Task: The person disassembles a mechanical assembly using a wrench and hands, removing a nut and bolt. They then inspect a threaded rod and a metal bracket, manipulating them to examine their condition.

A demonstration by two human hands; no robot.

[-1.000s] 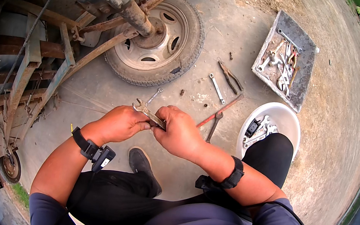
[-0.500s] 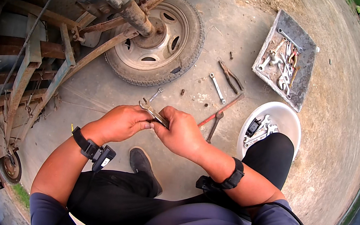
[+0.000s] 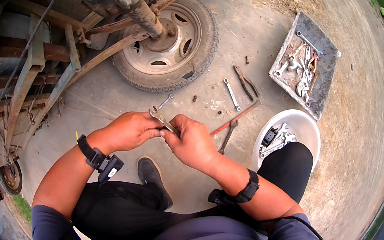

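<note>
In front of my body both hands meet at a metal wrench [image 3: 164, 121] whose open jaw points up and to the left. My left hand [image 3: 131, 132] is closed with its fingertips at the wrench, while my right hand [image 3: 193, 141] is wrapped round its handle end. Part of the handle is hidden by my fingers. Just beyond the jaw a small wrench [image 3: 166, 101] lies on the concrete. To the right of my right hand lie a rusty open-end wrench [image 3: 228, 136] and a red bar [image 3: 235, 120]; farther off are a combination wrench [image 3: 232, 94] and pliers [image 3: 245, 83].
A wheel [image 3: 169, 42] on a rusty axle stands at the far left, beside a metal frame [image 3: 31, 64]. At the right are a grey tray [image 3: 325, 73] of tools and a white basin [image 3: 310, 132] holding wrenches and a black object. Small bolts [image 3: 194, 98] are scattered on the ground.
</note>
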